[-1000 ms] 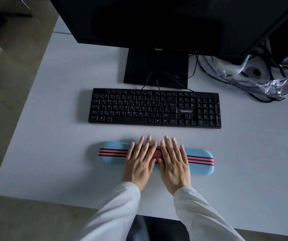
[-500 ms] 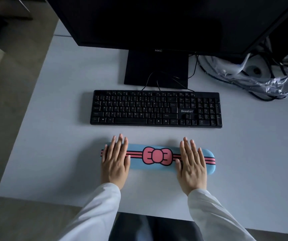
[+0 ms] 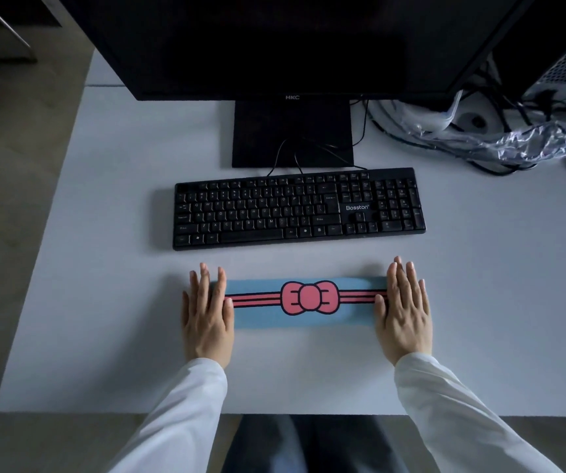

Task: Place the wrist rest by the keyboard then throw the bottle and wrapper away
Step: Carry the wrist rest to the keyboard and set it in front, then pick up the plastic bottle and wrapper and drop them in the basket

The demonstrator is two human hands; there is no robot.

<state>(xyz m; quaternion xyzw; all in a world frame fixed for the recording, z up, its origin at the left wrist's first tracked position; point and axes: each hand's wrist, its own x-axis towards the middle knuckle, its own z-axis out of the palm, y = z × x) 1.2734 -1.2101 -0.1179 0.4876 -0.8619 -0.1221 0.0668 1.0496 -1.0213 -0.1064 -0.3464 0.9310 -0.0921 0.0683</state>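
Wrist rest [image 3: 303,300] lay flat on tabletop [image 3: 104,268], near keyboard [image 3: 297,208] and parallel to it, a gap between. Left hand [image 3: 207,314] covered its left end, right hand [image 3: 404,310] its right end. Fingers [image 3: 398,278] extended, palms down, pressing flat, not gripping. Wrapper [image 3: 527,141] sat crumpled far right by cables.

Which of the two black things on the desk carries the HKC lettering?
The monitor, behind the keyboard; the keyboard reads Bosston instead.
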